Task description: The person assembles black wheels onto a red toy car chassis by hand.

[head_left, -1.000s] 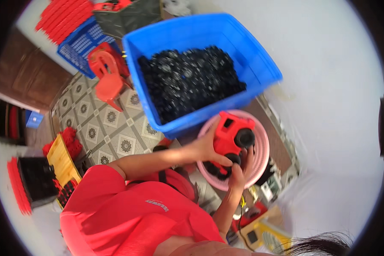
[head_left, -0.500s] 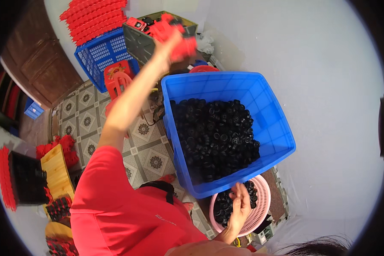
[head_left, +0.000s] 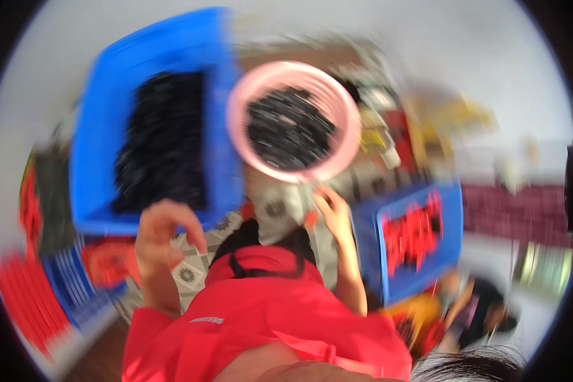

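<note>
My left hand point(head_left: 165, 235) hovers at the near edge of the blue tub point(head_left: 226, 127). Its fingers are loosely bent and apart, with nothing visible in them. Inside the tub lies a heap of small black wheel-like parts point(head_left: 162, 140), smeared by motion. Close to the near rim of the pink basket point(head_left: 235, 121) is my right hand point(head_left: 334, 213), thumb and fingers apart and holding nothing I can see. More black wheel-like parts point(head_left: 290, 127) fill the basket.
At right, a blue crate point(head_left: 366, 254) holds red plastic pieces point(head_left: 414, 232). Another person point(head_left: 484, 312) is at lower right. Stacked red pieces point(head_left: 32, 299), a blue slatted crate point(head_left: 76, 274) and a red stool point(head_left: 111, 261) stand at left. Patterned floor tiles point(head_left: 188, 274) show between.
The view has swung right, bringing the right-hand crate and another person into sight. My left hand came back from the dark green box and no longer holds the red plastic piece.
</note>
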Demonstrator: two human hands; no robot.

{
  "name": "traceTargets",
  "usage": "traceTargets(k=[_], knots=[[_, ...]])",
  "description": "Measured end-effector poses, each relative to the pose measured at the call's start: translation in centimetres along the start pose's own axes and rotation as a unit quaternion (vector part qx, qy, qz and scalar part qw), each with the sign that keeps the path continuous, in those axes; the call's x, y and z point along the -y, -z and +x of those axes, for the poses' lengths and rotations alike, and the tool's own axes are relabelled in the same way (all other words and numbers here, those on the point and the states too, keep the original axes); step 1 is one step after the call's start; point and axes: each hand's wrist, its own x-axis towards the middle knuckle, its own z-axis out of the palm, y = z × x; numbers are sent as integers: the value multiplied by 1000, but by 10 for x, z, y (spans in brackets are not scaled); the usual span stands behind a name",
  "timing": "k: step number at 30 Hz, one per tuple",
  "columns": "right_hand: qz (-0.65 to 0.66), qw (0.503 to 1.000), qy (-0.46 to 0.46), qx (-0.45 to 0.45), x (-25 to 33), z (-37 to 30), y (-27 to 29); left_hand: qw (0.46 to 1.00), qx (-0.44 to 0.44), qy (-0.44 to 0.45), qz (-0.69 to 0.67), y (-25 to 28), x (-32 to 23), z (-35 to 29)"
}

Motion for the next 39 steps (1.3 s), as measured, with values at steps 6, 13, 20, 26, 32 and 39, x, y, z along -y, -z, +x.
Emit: traceTargets(k=[6,13,20,26,32,39], knots=[[-90,887,-47,-451,-171,-31,140,917,48,344,-197,-181,143,73],[-175,680,-466,-539,-430,-121,338,833,99,535,-102,-306,266,102],[-176,693,-633,-297,-548,-173,402,792,66,606,-25,-356,328,104],[-120,727,-627,-255,-516,-161,391,775,123,619,-1,-398,357,122],[-162,866,-375,-288,-331,-167,376,850,335,300,274,-469,334,205],[-263,960,96,22,-115,-142,321,744,468,-12,477,-468,271,242]])
